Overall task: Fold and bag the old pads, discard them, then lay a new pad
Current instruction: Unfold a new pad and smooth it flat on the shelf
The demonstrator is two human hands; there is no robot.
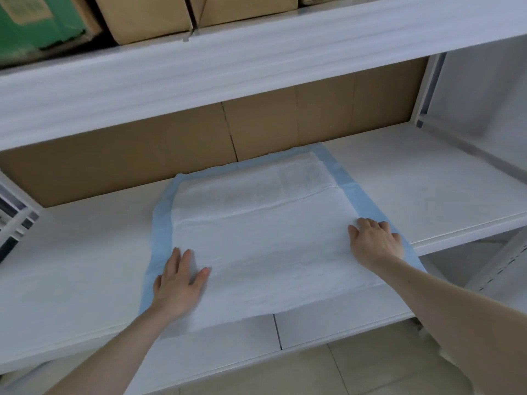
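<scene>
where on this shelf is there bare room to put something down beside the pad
Bare shelf shows on the right, between the pad, the cardboard at the back and the right post. Another bare patch lies left of the pad, out to the left frame. The middle is taken: the pad spreads there with the left hand and right hand on it.

White metal shelves (85, 295) — cardboard boxes (148, 15) on the upper tier, cardboard (128, 155) behind — over a beige tiled floor (328, 372).
</scene>
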